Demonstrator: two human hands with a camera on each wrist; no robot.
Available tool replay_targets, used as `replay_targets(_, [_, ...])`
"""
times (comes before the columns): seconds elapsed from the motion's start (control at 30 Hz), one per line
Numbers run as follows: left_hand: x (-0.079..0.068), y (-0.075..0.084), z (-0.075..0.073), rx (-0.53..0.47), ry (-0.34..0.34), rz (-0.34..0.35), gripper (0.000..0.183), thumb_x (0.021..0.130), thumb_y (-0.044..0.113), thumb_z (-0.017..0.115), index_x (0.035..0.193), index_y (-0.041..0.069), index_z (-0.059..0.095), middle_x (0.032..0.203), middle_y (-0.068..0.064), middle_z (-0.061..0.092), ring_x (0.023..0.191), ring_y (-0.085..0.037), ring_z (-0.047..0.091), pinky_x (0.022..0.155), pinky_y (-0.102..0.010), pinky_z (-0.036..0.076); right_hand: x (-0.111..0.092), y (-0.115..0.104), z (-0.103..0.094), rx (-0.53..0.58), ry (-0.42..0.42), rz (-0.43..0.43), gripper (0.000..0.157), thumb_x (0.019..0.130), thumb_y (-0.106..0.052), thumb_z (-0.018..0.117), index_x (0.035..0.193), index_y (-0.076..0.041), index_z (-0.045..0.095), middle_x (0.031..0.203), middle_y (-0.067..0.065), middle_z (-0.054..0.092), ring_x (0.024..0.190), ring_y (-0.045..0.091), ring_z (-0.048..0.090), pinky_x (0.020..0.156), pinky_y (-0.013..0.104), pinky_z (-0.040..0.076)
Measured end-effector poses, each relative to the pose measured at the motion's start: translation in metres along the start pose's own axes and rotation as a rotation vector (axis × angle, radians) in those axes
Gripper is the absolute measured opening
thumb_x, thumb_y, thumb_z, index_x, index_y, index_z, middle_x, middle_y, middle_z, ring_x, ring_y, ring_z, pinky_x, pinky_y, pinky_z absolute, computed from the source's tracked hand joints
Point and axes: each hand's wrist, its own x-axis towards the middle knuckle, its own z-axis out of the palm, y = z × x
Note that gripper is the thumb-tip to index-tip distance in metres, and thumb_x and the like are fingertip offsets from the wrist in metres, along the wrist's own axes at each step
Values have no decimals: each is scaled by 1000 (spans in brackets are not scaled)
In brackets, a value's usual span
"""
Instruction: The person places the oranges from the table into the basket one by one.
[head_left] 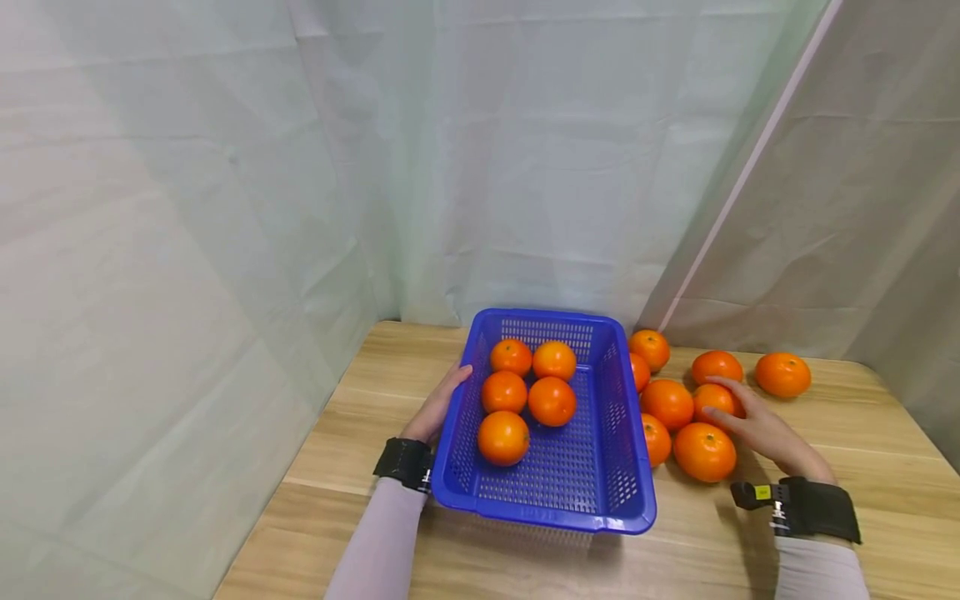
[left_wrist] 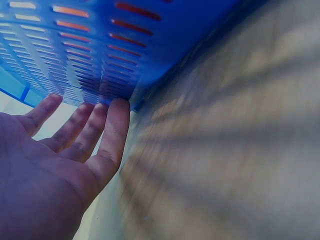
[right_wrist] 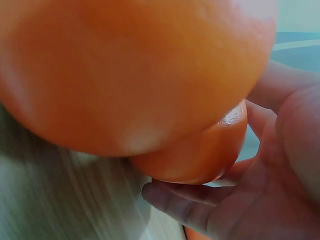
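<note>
To the right of the blue basket (head_left: 581, 454), the right hand (head_left: 771, 431) curls its fingers round one orange (head_left: 714, 402); seven loose oranges (head_left: 705, 452) lie about it on the worktop (head_left: 862, 425). Left of the basket, the left hand (head_left: 437, 408) stands with fingers spread, tips touching the outer wall. Risk noted: lifting the held orange could nudge its close neighbours, which, being round, may roll away from the basket. A push from the left hand could shove the basket into them. Contents of basket: five oranges (head_left: 504, 392), three along its left wall, two beside them toward the middle.
</note>
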Motion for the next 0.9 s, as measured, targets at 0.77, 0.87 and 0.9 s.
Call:
replay_targets(0.77, [-1,1,1,6,2,-2,59,103,49,31,153,37,4,160,-10,10,138,-34,28,107,-56,33,-6,-11,-9,-18,19,8,68,95,-38,58,147,-6,29,137,33,38,117,51,38,90,71,31])
replay_targets(0.87, [-1,1,1,4,6,-3,58,103,48,30,153,36,4,160,-11,11,138,-35,29,107,-56,33,-7,-12,-11,-25,22,9,69,95,-38,58,148,-6,28,135,33,39,116,50,39,90,71,31])
replay_targets(0.9, [-1,1,2,3,8,-2,58,103,48,30,153,35,4,160,-12,12,137,-36,29,106,-57,33,-7,-12,-11,-28,27,4,69,95,-38,59,147,-5,29,135,33,40,116,50,39,90,71,31])
